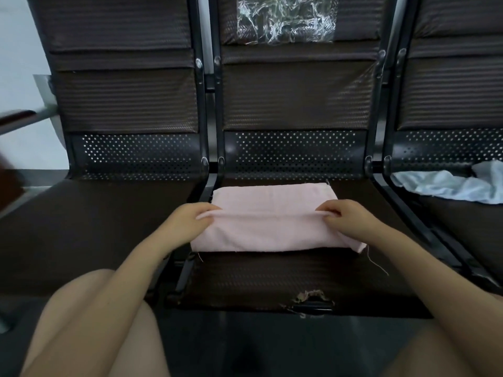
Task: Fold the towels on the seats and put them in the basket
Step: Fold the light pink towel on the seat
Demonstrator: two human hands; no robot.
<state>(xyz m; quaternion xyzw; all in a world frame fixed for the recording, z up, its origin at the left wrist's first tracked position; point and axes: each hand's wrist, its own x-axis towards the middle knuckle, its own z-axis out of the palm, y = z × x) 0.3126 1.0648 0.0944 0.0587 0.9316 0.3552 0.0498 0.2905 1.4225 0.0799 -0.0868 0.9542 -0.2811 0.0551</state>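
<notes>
Midway through a fold, a person's two bare hands work a pink towel (pixel 272 221) lying across the middle seat (pixel 272 278) of a row of dark, perforated-metal waiting chairs. Left hand (pixel 187 221) and right hand (pixel 351 217) sit well apart, one at each end of a raised crease that runs across the cloth; each pinches that ridge between thumb and curled fingers, so both are clamped on the towel. The cloth's far half lies flat on the seat toward the backrest, while its near half drapes down from the crease to a straight lower edge, with a loose thread (pixel 377 261) trailing off the right corner. On the seat to the right, a pale blue towel (pixel 449 186) lies crumpled and unfolded near the backrest. The left seat (pixel 95 227) shows only its dark cushion. A patch of crinkled clear plastic (pixel 285 19) clings to the upper backrest of the middle chair, and the front lip of that seat has a torn spot (pixel 309 296) in its covering. The person's bare knees fill the bottom corners of the view.
</notes>
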